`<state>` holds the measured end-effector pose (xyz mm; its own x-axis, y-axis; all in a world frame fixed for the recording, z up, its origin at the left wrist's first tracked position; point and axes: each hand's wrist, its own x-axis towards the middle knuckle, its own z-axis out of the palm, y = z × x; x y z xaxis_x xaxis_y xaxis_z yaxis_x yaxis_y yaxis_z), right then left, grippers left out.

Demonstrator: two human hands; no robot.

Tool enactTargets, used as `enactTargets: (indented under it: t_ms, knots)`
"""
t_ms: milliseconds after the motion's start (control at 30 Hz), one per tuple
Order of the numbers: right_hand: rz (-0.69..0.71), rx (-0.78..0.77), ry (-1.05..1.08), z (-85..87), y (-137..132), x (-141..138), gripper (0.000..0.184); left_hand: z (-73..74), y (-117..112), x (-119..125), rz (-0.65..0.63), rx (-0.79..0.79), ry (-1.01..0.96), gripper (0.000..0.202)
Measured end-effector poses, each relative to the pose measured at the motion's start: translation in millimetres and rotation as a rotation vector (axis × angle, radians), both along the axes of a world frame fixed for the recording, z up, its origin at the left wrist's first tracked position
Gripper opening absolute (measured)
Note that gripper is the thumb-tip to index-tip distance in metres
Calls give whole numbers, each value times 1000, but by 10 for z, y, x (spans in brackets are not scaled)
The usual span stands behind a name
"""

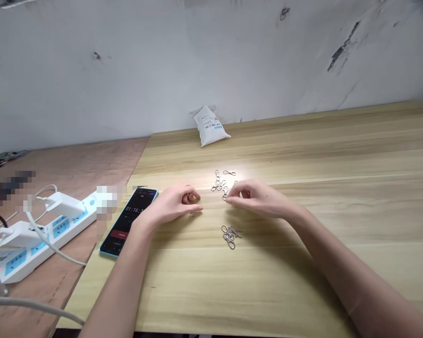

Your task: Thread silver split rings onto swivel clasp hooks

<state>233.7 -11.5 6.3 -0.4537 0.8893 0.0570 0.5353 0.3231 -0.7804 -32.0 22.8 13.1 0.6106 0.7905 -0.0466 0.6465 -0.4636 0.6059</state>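
My right hand (255, 198) pinches the end of a small silver swivel snap hook (225, 191) between thumb and fingertips, close to the tabletop. Just beyond it lies a loose group of similar snap hooks (217, 184), with a single one (229, 172) slightly apart behind. My left hand (178, 202) hovers to the left, its fingers curled and the thumb apart from them, with nothing visible between. Partly hidden under that thumb is a small metal piece (191, 214). Nearer to me, several snap hooks (231, 235) sit in a small pile.
A phone (127, 220) showing a timer lies beside my left forearm. Further left, a white power strip (56, 234) with chargers and cables rests on a brownish surface. A white packet (210, 126) leans near the wall behind the wooden tabletop (338, 178).
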Motion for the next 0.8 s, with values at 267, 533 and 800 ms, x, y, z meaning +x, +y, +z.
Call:
enactTargets:
  t_ms: [267,533,800]
  knots:
    - [144,-186,-259,145,-120,-73,12,103,-22,-35,90,-269,74,29]
    - [61,15,-280,15,-97,-150,9,109,-58,41,74,-196,97,22]
    - [15,167,-272,-121,-87,-235,9,65,-80,112,-2,-105,29,20]
